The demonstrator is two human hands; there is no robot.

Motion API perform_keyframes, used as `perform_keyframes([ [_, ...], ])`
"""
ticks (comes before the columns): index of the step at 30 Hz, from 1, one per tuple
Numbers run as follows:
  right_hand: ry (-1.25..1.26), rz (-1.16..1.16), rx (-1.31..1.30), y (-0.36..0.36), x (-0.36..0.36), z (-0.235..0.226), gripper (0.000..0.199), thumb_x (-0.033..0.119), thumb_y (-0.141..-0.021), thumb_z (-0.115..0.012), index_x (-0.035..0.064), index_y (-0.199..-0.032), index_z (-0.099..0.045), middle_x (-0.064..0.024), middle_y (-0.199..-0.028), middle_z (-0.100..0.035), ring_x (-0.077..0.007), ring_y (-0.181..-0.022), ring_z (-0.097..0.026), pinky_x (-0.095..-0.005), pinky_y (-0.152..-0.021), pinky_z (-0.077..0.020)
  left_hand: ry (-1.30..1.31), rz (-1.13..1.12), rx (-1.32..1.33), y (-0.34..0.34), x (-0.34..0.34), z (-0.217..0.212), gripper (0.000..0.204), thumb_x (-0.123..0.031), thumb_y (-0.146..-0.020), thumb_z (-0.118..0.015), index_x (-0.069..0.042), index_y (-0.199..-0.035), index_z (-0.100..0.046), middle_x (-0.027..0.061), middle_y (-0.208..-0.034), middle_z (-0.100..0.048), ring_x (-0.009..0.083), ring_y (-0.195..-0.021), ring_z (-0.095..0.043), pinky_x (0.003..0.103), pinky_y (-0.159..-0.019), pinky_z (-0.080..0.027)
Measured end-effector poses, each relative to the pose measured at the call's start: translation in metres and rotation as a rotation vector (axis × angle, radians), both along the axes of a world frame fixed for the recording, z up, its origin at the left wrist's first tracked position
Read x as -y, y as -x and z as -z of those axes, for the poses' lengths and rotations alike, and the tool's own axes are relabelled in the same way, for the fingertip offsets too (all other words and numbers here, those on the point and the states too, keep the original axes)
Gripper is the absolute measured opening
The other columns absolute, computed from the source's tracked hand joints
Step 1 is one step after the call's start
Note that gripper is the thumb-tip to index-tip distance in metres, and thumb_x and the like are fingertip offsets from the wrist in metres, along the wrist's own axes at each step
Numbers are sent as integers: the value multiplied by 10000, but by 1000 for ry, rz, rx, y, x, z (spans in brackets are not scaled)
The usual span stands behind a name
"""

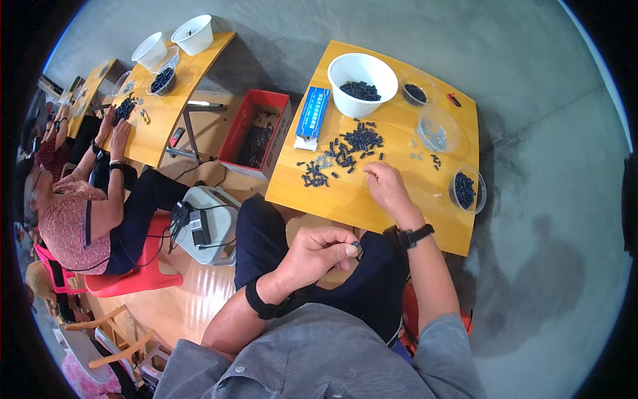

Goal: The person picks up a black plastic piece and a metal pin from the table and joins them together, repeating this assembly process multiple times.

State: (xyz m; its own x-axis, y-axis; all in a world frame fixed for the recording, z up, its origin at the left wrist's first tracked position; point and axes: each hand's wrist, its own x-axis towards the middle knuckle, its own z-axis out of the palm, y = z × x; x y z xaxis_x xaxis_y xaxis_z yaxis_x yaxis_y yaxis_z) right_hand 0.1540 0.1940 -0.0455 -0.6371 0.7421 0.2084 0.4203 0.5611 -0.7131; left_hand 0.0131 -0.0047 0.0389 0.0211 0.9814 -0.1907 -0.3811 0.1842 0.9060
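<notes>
**Small dark part pinched over the lap**

The small dark part (357, 247) sits between the thumb and fingertips of the left hand (321, 251). That hand is curled up near the body, over the lap, just off the near edge of the table. The right hand (387, 187) rests on the yellow wooden table (372, 206), fingers bent down onto the top; I cannot tell if it grips anything.

The floor is smooth and grey. A pile of dark parts (345, 153) lies just left of the right hand. Farther off stand a white bowl (362, 83) with more parts, a blue box (312, 114) and clear cups (467, 189). A red bin (256, 133) sits on the floor to the left. Another person (86, 213) works at the next table.
</notes>
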Motion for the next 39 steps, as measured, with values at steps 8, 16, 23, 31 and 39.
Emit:
perform_keyframes([
  [8,-14,-29,135,26,-22,18,160,42,-798,-544,6,-924,-636,-224,-892,-620,-384,-878,-582,-437,-783,-470,74,-58,41,10,-3,8,85,-30,-870,-625,41,-907,-654,40,-724,-641,85,-638,-611,225,-599,-519],
  [16,-52,-58,225,32,-25,15,132,84,-816,-554,24,-900,-637,-207,-854,-611,-373,-861,-587,-448,-760,-472,123,-64,2,11,-9,14,96,-44,-879,-617,39,-912,-653,33,-720,-638,81,-632,-604,221,-600,-512],
  [23,-156,91,207,21,-16,20,93,81,-829,-546,28,-880,-603,-209,-839,-595,-405,-787,-569,-457,-720,-473,81,-126,9,11,-12,17,90,-50,-883,-614,27,-915,-648,43,-771,-647,87,-648,-605,225,-604,-503],
  [31,578,239,-280,4,12,-17,83,45,-880,-553,-12,-925,-593,-69,-703,-578,-138,-549,-568,-277,-514,-486,-14,-183,38,5,-11,10,101,-46,-881,-612,3,-967,-634,63,-821,-658,111,-654,-611,234,-614,-514],
  [39,697,143,-592,-13,74,-89,118,29,-897,-551,-37,-988,-588,-52,-671,-588,-102,-552,-563,-230,-510,-496,-76,-188,56,-2,-1,-6,107,-34,-880,-607,3,-979,-624,75,-846,-662,117,-652,-618,238,-612,-516],
])
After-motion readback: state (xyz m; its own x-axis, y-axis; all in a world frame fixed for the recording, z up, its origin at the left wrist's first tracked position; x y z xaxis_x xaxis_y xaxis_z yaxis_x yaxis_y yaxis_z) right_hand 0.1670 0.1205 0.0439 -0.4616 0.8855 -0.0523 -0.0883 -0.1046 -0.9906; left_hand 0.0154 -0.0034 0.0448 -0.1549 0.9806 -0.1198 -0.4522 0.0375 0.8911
